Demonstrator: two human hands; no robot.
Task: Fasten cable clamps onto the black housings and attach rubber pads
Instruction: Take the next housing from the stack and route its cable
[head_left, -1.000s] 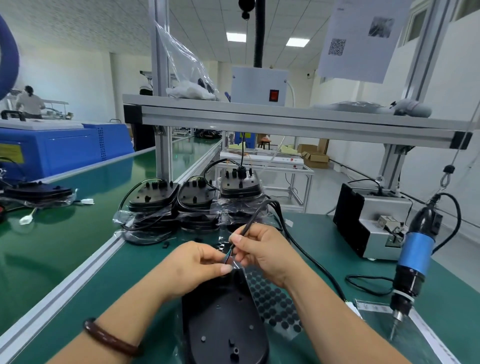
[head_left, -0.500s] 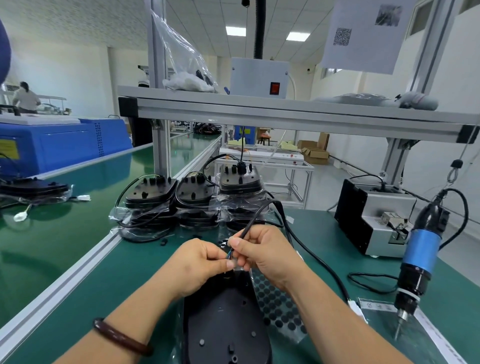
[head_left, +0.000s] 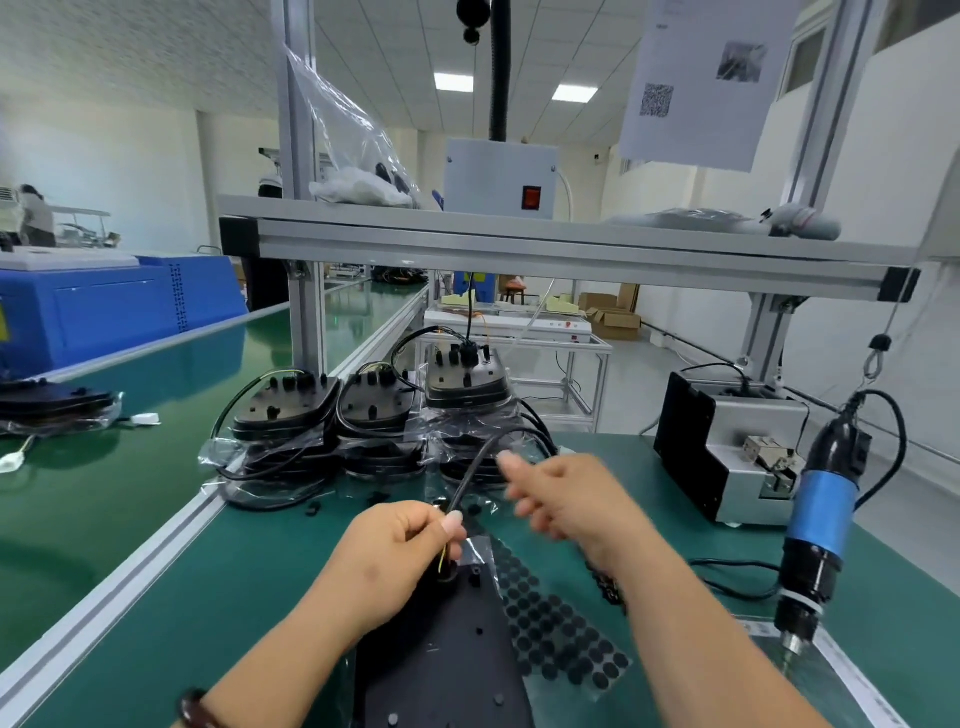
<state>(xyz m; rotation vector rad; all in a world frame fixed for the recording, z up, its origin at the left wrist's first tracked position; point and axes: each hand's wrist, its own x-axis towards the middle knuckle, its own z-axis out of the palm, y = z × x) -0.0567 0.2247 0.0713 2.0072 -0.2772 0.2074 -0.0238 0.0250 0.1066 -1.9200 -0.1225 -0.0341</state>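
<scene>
A flat black housing (head_left: 447, 660) lies on the green mat in front of me, underside up. Its black cable (head_left: 475, 465) rises from the far end and curves right. My left hand (head_left: 400, 551) pinches that cable just above the housing. My right hand (head_left: 566, 493) hovers to the right of the cable, blurred, fingers loosely spread and holding nothing. A clear sheet of round black rubber pads (head_left: 556, 623) lies beside the housing on the right. Small black clamps (head_left: 311, 509) are scattered on the mat farther back.
Stacks of bagged black housings (head_left: 374, 415) with cables stand behind my hands. A blue-banded electric screwdriver (head_left: 821, 525) hangs at the right, in front of a black-and-silver screw feeder (head_left: 727, 447). An aluminium shelf (head_left: 519, 249) spans overhead. A green conveyor (head_left: 104, 493) runs along the left.
My right hand has let go of the cable and moved up and to the right. My left hand keeps its pinch on the cable. The camera has tilted slightly.
</scene>
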